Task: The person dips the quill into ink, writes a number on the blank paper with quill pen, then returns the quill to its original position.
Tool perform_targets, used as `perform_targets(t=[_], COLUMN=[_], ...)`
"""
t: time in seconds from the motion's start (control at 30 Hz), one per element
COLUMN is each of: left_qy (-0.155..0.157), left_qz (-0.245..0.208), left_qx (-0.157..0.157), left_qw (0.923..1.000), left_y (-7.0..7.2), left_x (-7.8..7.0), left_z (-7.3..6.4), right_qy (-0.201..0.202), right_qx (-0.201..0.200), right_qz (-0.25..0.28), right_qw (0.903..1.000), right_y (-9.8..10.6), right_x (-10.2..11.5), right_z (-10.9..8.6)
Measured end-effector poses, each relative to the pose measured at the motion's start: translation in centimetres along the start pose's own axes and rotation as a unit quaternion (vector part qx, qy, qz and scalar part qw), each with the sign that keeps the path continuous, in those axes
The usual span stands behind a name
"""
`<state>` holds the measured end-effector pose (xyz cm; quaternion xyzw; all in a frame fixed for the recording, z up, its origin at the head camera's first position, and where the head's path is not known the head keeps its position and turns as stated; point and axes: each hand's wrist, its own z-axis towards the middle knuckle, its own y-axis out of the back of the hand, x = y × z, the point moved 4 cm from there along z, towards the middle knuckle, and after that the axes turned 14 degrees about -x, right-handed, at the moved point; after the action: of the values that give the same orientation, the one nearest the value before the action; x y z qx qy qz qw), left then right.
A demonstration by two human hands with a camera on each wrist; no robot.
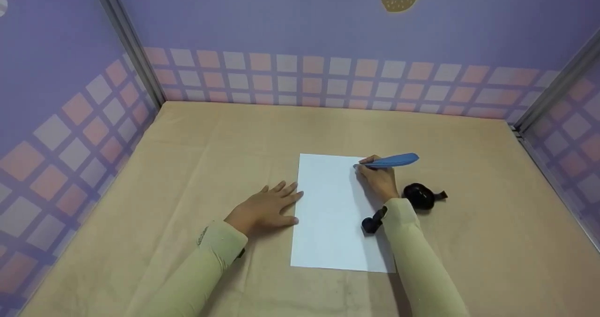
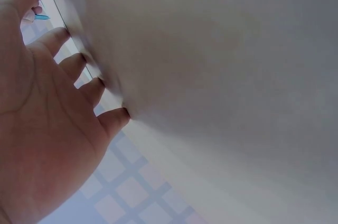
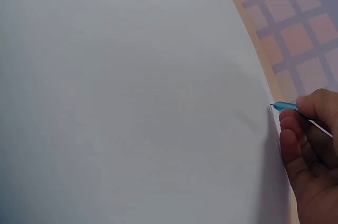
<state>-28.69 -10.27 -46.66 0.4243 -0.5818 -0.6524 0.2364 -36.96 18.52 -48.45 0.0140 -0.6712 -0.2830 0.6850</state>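
Note:
A blue feather pen [image 1: 396,160] is pinched between the thumb and fingers of my right hand [image 1: 380,181]. Its fine tip is right at the surface of a white sheet of paper [image 1: 328,214], near the upper right corner. In the right wrist view the pen's blue front end [image 3: 285,106] pokes out past the fingertips. My left hand [image 1: 267,209] lies with spread fingers beside the paper, fingertips at its left edge. The left wrist view shows the palm side of that hand [image 2: 53,102], holding nothing. No marks show on the paper.
A glossy black rounded thing with a short stub [image 1: 419,196] is just right of my right wrist. A small black piece [image 1: 371,223] sits by the right cuff, over the paper. A beige cloth [image 1: 225,139] covers the table, with purple checked walls [image 1: 300,21] around it.

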Motion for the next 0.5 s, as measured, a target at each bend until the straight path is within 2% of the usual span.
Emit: perform_targets(t=[0.13,0.5], left_qy=[0.001,0.0], left_qz=[0.001,-0.008], left_qx=[0.001,-0.003], left_qw=[1.0,1.0], left_y=[0.04,0.04], left_x=[-0.02,0.04], left_z=[-0.02,-0.07], right_qy=[0.001,0.045], right_qx=[0.009,0.025], right_qz=[0.02,0.066], right_qw=[0.9998,0.9965], right_y=[-0.05,0.04], right_x=[-0.17,0.24], right_z=[0.1,-0.13])
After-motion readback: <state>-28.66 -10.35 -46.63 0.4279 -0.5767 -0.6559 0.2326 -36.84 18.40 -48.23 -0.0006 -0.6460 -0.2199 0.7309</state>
